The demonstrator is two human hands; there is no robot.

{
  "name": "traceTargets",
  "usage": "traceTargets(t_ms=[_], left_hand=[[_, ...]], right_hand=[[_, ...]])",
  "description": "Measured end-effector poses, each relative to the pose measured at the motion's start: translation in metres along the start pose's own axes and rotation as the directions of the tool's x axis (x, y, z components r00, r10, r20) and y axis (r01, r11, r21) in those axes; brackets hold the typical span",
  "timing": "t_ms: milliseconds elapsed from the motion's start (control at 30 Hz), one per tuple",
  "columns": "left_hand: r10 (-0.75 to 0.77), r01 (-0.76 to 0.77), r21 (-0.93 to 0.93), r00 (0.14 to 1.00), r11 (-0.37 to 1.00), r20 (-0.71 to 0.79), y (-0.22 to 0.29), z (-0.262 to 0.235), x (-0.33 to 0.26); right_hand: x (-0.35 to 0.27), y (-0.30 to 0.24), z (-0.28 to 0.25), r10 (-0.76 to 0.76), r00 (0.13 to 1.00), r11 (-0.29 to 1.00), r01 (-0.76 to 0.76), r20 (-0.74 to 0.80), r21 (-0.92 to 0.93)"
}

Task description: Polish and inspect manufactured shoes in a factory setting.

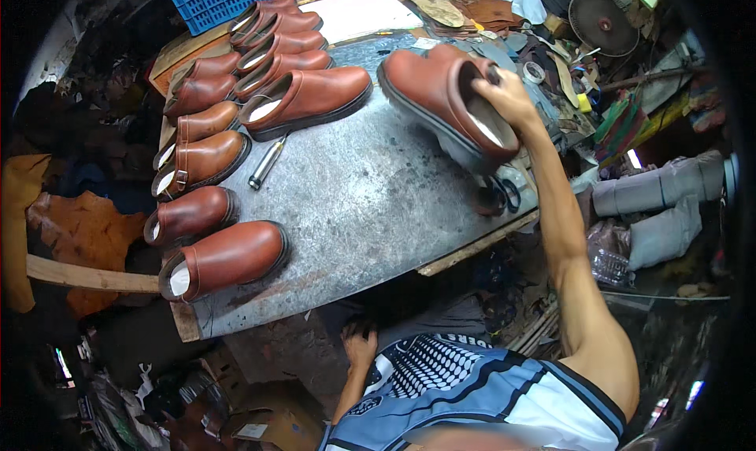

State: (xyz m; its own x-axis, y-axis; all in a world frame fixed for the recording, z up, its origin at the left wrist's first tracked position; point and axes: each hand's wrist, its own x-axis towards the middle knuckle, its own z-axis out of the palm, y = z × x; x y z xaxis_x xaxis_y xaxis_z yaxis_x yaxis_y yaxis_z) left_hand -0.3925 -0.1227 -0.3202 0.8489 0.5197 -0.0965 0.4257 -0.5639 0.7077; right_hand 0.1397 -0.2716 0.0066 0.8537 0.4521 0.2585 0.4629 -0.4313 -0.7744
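My right hand is closed around a pair of reddish-brown leather clogs, gripping them at the heel openings. They are raised and tilted over the right side of the table, and the nearer clog covers most of the other. Low by the table's front edge, my left hand lies on dark cloth at my lap with its fingers stretched out, holding nothing. A single brown clog sits at the table's middle left. Near its sole lies a slim metal-handled tool.
Several more clogs line the left side, some with buckled straps. Black-handled scissors lie by the table's right edge. A blue crate stands behind, with a round fan and leather scraps at the back right.
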Motion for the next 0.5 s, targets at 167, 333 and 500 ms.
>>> traceTargets(t_ms=[167, 333, 500], left_hand=[[-0.002, 0.005, 0.047, 0.998, 0.999, -0.064, -0.001, 0.006, 0.001], [-0.003, 0.003, 0.005, 0.999, 1.0, -0.045, -0.016, 0.014, 0.004], [-0.05, 0.051, 0.01, 0.998, 0.999, -0.04, -0.026, 0.013, -0.003]], right_hand=[[0.13, 0.069, 0.042, 0.002, 0.996, 0.915, -0.036, -0.087, -0.402], [0.187, 0.121, 0.041, 0.048, 0.99, 0.88, -0.103, -0.129, -0.464], [0.19, 0.096, 0.064, 0.154, 0.987, 0.83, -0.11, 0.036, -0.547]])
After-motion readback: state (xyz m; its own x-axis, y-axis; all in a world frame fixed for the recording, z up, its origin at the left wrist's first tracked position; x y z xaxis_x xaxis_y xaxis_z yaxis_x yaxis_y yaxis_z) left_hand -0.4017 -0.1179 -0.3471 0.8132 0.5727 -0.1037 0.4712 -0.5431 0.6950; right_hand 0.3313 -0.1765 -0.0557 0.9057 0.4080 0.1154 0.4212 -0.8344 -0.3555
